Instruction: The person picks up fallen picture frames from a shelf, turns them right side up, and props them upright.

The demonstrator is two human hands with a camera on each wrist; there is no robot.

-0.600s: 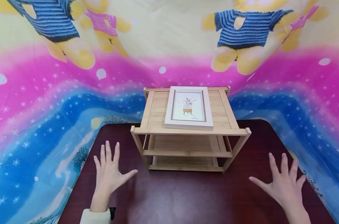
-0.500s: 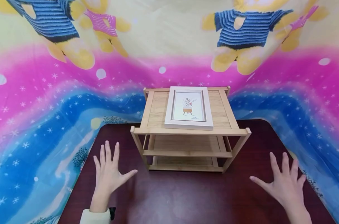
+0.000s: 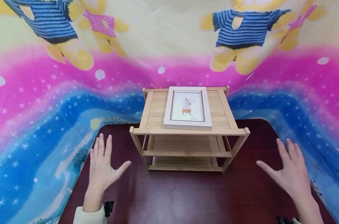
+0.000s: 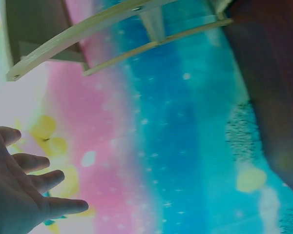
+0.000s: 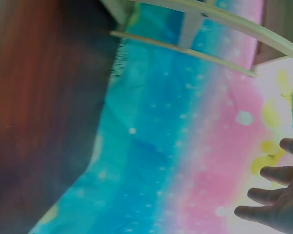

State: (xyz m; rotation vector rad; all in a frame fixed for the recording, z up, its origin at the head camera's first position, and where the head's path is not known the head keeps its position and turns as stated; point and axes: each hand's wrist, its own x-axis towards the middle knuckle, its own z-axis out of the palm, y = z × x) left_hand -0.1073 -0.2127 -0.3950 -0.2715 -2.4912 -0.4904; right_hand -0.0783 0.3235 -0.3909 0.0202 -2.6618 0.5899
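A white picture frame (image 3: pixel 187 125) with a print of a potted plant lies flat on the top shelf of a light wooden rack (image 3: pixel 156 109). The rack has three tiers and stands toward the back of the dark table. To its left my left hand (image 3: pixel 102 171) is held with fingers straight and thumb spread, gripping nothing. My right hand (image 3: pixel 292 174) mirrors it on the right side, thumb pointing toward the rack. Both hands are apart from the rack. Each wrist view shows a hand's fingers at one lower corner and the rack's rails (image 4: pixel 122 58) above.
The dark red table (image 3: pixel 180 199) has rounded back corners. A patterned cloth (image 3: pixel 163 34) with bears, pink and blue bands hangs behind it and along both sides. A black strap (image 3: pixel 108 208) sits at the left wrist, beside a pale sleeve (image 3: pixel 90 216).
Both hands have shifted outward, away from the rack, and slightly up in the head view, with their fingers closer together. The picture frame and rack have stayed put.
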